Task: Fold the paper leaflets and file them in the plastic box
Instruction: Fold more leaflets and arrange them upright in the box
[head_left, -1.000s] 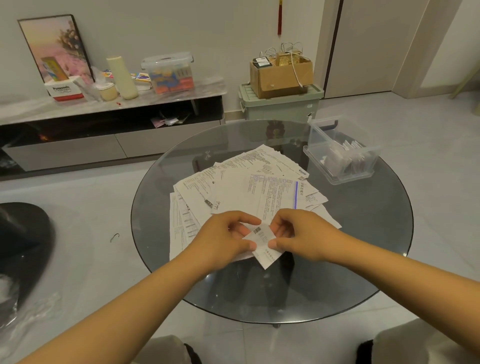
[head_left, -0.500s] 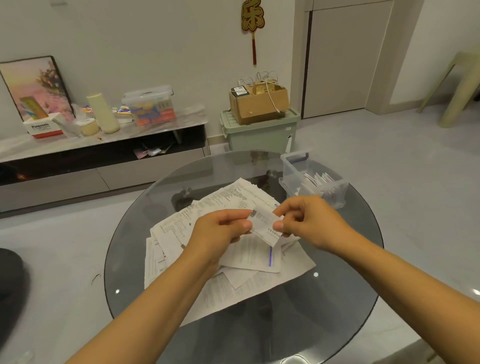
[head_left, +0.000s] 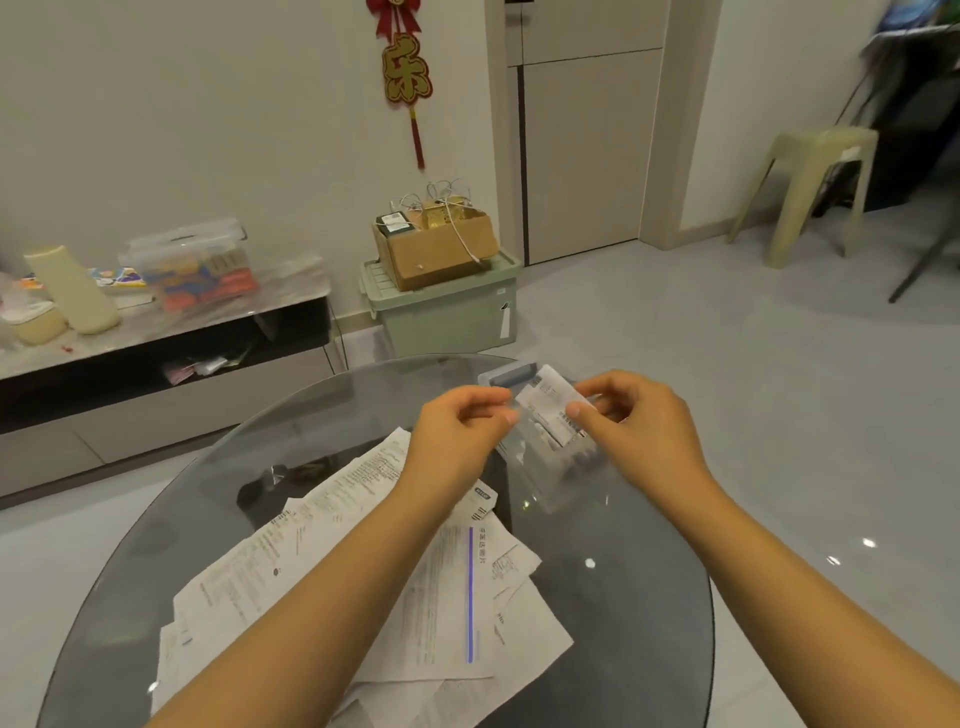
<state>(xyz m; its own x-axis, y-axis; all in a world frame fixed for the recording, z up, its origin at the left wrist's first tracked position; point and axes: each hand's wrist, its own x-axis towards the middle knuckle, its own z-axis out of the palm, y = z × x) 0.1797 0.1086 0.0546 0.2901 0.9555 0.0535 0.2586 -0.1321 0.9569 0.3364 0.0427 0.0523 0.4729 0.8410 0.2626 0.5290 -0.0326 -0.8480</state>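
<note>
1. A folded leaflet (head_left: 551, 410) was held above the far part of the round glass counter (head_left: 623, 597), directly over the clear plastic box (head_left: 550, 467). Its long axis ran from the upper left to the lower right of the view; a barcoded end pointed away toward the far wall, and the other end pointed down toward the box.
2. The right hand (head_left: 636, 426) was seen with its fingers (head_left: 574, 410) curled, the thumb and forefinger pinching the right edge of the leaflet.
3. The left hand (head_left: 460, 431) was seen with its fingers curled and pressed together. The fingertips lay at the left edge of the leaflet; whether paper was actually pinched there could not be told, because of motion blur.
4. The plastic box was seen standing on the counter near its far rim, below and between the two hands. Folded papers were visible inside it, though blurred, and a grey handle (head_left: 511, 375) showed at its far end.
5. A loose pile of unfolded leaflets (head_left: 457, 597) was spread flat on the counter on the near side of the box, beneath both forearms. One sheet in the pile bore a blue stripe (head_left: 470, 597) running nearly straight away from the viewer.
</note>
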